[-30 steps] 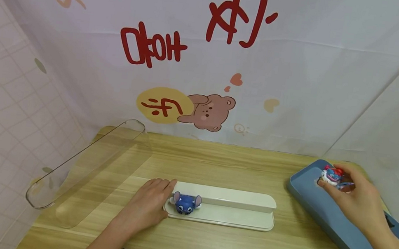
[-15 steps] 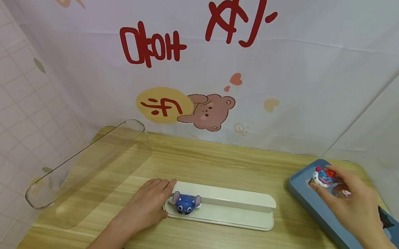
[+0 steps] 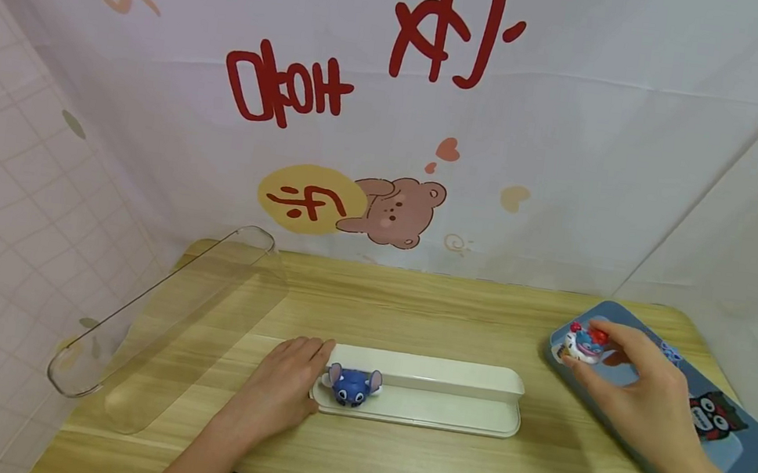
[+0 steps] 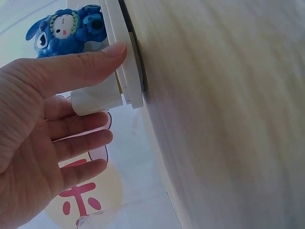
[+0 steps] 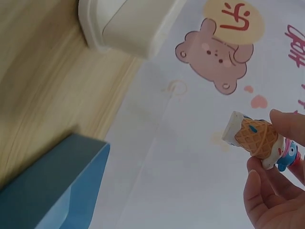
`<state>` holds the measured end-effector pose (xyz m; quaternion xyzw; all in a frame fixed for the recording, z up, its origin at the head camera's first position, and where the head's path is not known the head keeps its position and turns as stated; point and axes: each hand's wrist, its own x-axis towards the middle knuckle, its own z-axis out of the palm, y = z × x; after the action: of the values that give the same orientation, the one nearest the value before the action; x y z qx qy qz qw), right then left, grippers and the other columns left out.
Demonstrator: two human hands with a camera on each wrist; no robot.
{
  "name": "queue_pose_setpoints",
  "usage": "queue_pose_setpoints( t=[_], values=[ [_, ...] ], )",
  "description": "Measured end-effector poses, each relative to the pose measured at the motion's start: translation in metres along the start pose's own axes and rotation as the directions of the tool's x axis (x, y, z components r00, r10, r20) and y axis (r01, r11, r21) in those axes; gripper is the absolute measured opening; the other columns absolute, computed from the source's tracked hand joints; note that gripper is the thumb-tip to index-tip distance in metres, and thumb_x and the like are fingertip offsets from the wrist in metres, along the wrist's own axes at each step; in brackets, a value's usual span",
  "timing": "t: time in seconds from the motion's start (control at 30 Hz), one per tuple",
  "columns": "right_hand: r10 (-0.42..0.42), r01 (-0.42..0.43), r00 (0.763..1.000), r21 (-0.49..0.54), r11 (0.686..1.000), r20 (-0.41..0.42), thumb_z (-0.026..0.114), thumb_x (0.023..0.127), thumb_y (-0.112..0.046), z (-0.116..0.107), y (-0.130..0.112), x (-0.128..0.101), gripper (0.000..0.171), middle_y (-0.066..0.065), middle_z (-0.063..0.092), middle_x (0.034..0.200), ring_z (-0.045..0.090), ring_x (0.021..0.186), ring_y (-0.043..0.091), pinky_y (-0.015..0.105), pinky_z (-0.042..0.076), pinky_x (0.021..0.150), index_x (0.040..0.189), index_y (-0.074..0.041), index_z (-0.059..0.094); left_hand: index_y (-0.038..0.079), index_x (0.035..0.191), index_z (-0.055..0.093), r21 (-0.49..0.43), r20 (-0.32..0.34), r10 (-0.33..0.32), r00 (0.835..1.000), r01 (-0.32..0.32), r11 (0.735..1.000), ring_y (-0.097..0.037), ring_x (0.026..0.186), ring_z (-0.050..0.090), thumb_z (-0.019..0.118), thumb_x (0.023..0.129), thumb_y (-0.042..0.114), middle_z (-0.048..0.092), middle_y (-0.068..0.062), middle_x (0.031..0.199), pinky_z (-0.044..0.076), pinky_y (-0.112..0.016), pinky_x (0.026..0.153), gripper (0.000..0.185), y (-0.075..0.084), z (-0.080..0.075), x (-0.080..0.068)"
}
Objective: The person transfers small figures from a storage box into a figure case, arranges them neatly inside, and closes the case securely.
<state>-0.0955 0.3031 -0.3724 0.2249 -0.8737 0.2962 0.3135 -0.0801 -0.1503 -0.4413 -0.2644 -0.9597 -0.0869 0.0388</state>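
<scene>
Right hand (image 3: 643,395) pinches an ice-cream cone figure (image 3: 582,345) above the blue tray (image 3: 736,454); left hand (image 3: 282,386), grip relaxed and wide, touches the white stand (image 3: 444,402) beside the blue figure (image 3: 353,386).

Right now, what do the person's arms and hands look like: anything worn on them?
Both hands are bare: no gloves, and no rings that I can make out. The left hand and right hand lead into bare forearms with no sleeves in view. A dark strap or device shows at each wrist near the bottom edge of the head view.

Head looks down; wrists close, sharing white stand (image 3: 424,392).
</scene>
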Motion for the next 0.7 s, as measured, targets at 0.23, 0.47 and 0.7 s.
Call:
queue_pose_setpoints(
  t=[0.23,0.47,0.7],
  values=[
    [-0.034,0.033,0.999,0.026,0.999,0.032,0.063,0.093,-0.067,0.012,-0.012,-0.001,0.075,0.003,0.071,0.104,0.057,0.085,-0.002,0.008,0.045,0.076,0.125,0.000,0.072,-0.006,0.145,0.055,-0.005,-0.001,0.000,1.000,0.000,1.000,-0.033,0.125,0.059,0.098,0.068,0.012,0.063,-0.017,0.133,0.047,-0.050,0.111,0.090,0.000,0.000,0.000],
    [-0.053,0.049,0.996,0.070,0.996,0.065,0.064,0.095,-0.063,0.024,-0.020,-0.003,0.073,0.007,0.071,0.103,0.059,0.085,0.002,0.009,0.047,0.078,0.126,0.002,0.070,-0.006,0.145,0.055,-0.005,0.011,0.000,1.000,0.000,1.000,-0.033,0.125,0.058,0.098,0.068,0.013,0.063,-0.017,0.133,0.046,-0.050,0.111,0.090,0.000,-0.001,0.000],
    [-0.099,0.097,0.995,0.129,0.987,0.009,0.066,0.095,-0.061,0.039,-0.028,-0.004,0.069,0.008,0.073,0.103,0.062,0.083,0.006,0.010,0.049,0.077,0.123,0.003,0.071,-0.006,0.145,0.055,-0.011,0.009,0.001,1.000,-0.001,1.000,-0.033,0.125,0.058,0.097,0.069,0.012,0.063,-0.017,0.133,0.046,-0.050,0.111,0.089,0.000,-0.002,0.000]
  ],
)
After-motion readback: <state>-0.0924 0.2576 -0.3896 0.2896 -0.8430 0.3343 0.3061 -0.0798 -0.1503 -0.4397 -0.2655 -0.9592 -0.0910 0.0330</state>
